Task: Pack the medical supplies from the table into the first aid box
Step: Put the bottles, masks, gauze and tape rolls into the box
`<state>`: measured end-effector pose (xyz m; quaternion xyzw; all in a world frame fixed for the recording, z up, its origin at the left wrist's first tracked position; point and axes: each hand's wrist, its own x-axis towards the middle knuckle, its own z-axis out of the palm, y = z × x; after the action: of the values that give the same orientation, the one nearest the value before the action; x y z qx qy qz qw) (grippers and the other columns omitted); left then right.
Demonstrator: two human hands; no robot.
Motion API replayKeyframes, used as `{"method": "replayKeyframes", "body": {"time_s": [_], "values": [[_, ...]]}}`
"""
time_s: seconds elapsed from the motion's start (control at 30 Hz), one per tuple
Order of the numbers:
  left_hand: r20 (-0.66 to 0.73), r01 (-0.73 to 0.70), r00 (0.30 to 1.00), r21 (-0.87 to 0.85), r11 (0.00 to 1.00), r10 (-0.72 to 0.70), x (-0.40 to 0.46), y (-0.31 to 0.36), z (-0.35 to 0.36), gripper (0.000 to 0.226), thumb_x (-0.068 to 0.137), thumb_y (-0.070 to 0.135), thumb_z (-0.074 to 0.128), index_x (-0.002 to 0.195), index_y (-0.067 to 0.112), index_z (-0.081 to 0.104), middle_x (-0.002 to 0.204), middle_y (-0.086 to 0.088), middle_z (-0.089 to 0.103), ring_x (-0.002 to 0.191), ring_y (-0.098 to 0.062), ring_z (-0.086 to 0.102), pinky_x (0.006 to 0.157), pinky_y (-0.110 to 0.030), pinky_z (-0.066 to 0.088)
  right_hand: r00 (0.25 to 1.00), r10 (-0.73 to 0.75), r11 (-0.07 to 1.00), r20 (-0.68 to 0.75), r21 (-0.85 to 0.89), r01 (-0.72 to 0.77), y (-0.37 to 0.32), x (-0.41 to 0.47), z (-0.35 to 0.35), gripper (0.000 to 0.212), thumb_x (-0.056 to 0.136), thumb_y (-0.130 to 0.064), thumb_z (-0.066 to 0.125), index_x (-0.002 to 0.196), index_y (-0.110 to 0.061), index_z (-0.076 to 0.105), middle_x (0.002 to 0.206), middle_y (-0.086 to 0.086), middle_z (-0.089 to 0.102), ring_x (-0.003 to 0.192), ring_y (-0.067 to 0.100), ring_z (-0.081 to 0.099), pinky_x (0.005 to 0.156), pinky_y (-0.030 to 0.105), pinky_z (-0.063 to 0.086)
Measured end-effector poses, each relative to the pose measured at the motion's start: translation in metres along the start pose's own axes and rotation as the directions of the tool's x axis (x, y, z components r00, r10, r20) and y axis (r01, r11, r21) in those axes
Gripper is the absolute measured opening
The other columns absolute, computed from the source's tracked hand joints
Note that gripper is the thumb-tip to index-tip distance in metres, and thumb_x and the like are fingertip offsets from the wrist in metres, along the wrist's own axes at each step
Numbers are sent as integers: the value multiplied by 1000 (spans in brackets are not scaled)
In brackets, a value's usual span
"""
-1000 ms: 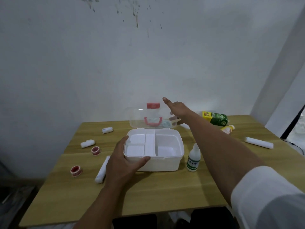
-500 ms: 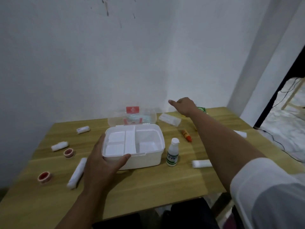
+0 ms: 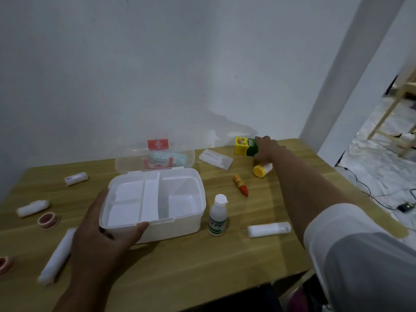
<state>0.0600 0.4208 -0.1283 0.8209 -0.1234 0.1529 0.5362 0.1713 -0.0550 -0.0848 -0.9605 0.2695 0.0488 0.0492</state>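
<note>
Left hand steadies the open box while the right reaches the far carton.

The left hand (image 3: pixel 101 235) grips the near-left corner of the white first aid box (image 3: pixel 155 203), thumb curled over its rim, fingers along the side; the clear lid (image 3: pixel 155 154) stands open behind. Right of the box stand a white bottle (image 3: pixel 218 218) and, beyond it, an orange tube (image 3: pixel 240 185). Farthest, the right hand (image 3: pixel 266 148) closes its fingers on the yellow-green carton (image 3: pixel 244 146), just above a yellow-capped bottle (image 3: pixel 262 170) lying on the wooden table (image 3: pixel 202 266).
</note>
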Motion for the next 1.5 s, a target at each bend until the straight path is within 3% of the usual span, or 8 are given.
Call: {"method": "replayKeyframes", "body": {"time_s": [0.2, 0.33, 0.47, 0.6, 0.73, 0.83, 1.23, 1.5], "values": [[-3, 6, 1000, 1, 1000, -6, 1, 0, 1, 111, 56, 53, 84, 154, 43, 33, 155, 9, 45, 136, -8, 39, 107, -47, 45, 997, 68, 998, -44, 12, -67, -1, 7, -3, 59, 78, -32, 77, 133, -25, 56, 126, 9, 44, 123, 34, 45, 93, 51, 41], [-5, 19, 1000, 28, 999, -19, 3, -7, 0, 111, 59, 58, 85, 157, 41, 34, 154, 15, 46, 138, -6, 41, 108, -47, 46, 999, -10, 993, -53, 113, 16, 4, 3, -9, 66, 76, -28, 86, 135, -19, 57, 126, 7, 62, 101, 23, 52, 66, 29, 35], [3, 32, 999, 40, 999, -32, 3, -5, -4, 113, 59, 64, 83, 158, 38, 34, 156, 13, 45, 141, -10, 41, 108, -46, 46, 984, -88, 972, -152, 201, 118, -7, -18, -38, 70, 73, -32, 88, 136, -17, 62, 127, 10, 66, 111, 29, 61, 93, 43, 54], [26, 37, 999, 29, 999, -37, 1, 3, -10, 108, 61, 62, 86, 155, 47, 34, 152, 17, 47, 135, -5, 42, 107, -41, 46, 951, -222, 926, -213, 258, 274, -34, -50, -81, 65, 71, -31, 93, 128, -11, 70, 119, 10, 72, 99, 23, 63, 81, 32, 49], [87, 19, 996, 43, 999, -23, 2, 17, -20, 83, 67, 49, 92, 121, 78, 36, 118, 53, 42, 114, 12, 46, 96, -26, 43, 897, -406, 850, -173, 288, 440, -74, -100, -113, 59, 70, -27, 95, 123, -13, 74, 115, 5, 73, 106, 23, 67, 89, 35, 56], [121, 12, 993, 51, 999, -18, 3, 25, -28, 72, 69, 49, 90, 115, 77, 42, 105, 59, 48, 102, 28, 48, 86, -18, 42, 843, -534, 819, -69, 205, 535, -103, -136, -118, 62, 68, -31, 95, 124, -16, 73, 115, 1, 72, 105, 21, 68, 92, 38, 59], [144, 4, 989, 145, 989, -25, 8, 21, -34, 86, 63, 68, 82, 140, 49, 49, 127, 25, 63, 118, -6, 57, 87, -32, 49, 814, -575, 783, 83, -233, 577, -165, -184, -79, 71, 61, -52, 93, 124, -27, 71, 116, -6, 66, 107, 21, 62, 90, 44, 47], [149, 0, 989, 172, 985, -26, 12, 17, -30, 90, 66, 66, 85, 143, 45, 45, 139, 13, 61, 120, -10, 53, 79, -30, 45, 775, -626, 769, 88, -90, 632, -181, -191, -65, 71, 69, -40, 94, 130, -13, 71, 112, -1, 68, 105, 23, 66, 79, 30, 52]]}}
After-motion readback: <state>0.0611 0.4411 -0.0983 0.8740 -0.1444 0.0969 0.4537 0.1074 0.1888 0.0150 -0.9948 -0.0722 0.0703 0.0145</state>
